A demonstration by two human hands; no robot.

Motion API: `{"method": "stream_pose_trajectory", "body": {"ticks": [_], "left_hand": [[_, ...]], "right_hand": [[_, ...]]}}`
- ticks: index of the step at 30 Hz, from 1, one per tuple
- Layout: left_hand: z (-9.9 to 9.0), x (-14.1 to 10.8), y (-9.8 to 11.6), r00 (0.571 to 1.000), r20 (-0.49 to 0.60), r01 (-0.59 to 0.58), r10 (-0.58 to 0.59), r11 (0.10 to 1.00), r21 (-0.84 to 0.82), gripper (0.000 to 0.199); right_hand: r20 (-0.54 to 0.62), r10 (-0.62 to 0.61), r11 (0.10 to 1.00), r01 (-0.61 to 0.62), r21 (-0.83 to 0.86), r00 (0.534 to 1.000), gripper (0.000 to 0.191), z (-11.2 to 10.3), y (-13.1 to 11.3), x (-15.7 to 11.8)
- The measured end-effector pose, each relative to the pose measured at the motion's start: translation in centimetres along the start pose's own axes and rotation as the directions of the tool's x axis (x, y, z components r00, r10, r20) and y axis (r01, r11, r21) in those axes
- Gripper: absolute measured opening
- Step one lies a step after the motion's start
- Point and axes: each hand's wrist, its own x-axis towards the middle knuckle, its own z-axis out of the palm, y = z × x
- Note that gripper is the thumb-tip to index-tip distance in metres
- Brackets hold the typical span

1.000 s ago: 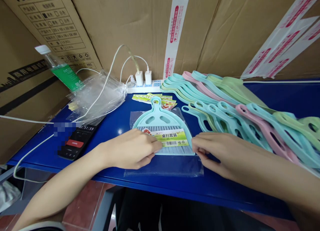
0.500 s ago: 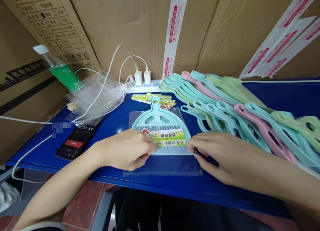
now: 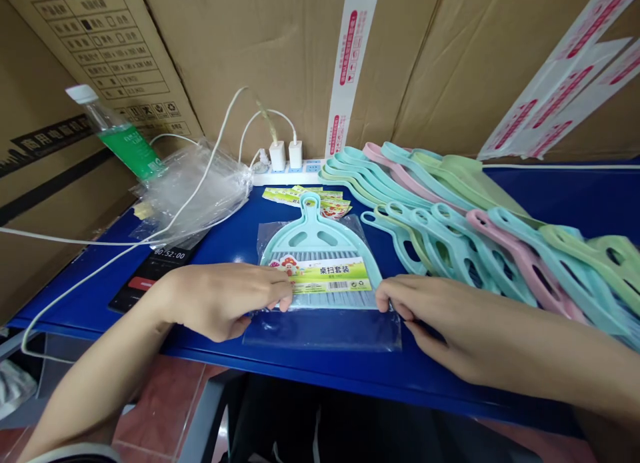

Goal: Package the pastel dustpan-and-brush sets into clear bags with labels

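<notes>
Between the left hand (image 3: 220,301) and right hand (image 3: 435,323), a pale blue dustpan (image 3: 313,236) lies on clear plastic (image 3: 320,333). Both hands, apart, touch its sides.

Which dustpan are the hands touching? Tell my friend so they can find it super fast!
On the blue table, look just below the white power strip. The pale-blue dustpan lies there, between the left hand and the right hand. Unlike the heap of pastel dustpans beside it, it has a green label across it and a clear plastic bag with it.
</notes>
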Motion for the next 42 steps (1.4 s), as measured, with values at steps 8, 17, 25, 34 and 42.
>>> {"method": "stream_pose_trajectory", "body": {"ticks": [8,17,25,34,42], "left_hand": [[1.2,-0.9,-0.9,0.997,-0.068,-0.044,0.033,0.985,-0.166,0.044],[1.5,-0.4,-0.9,0.99,-0.118,-0.093,0.071,0.976,-0.195,0.019],[1.5,-0.6,-0.9,0.985,-0.168,-0.066,0.03,0.975,-0.213,0.018],[2.1,0.1,-0.6,0.966,-0.258,-0.006,-0.029,0.991,-0.134,0.003],[2.0,0.6,-0.8,0.953,-0.3,-0.002,-0.042,0.989,-0.145,0.018]], "right_hand": [[-0.003,0.013,1.0,-0.013,0.022,1.0,0.017,0.2,0.3,0.1],[-0.144,-0.058,0.996,0.048,-0.075,0.988,0.011,0.1,0.5,0.9],[-0.136,-0.118,0.991,0.108,-0.077,0.984,0.022,-0.3,-0.1,1.4],[-0.104,-0.026,0.999,0.021,-0.05,0.994,0.01,0.0,0.1,1.4],[-0.083,0.036,0.999,-0.037,-0.005,0.996,0.028,0.2,-0.3,1.8]]}}
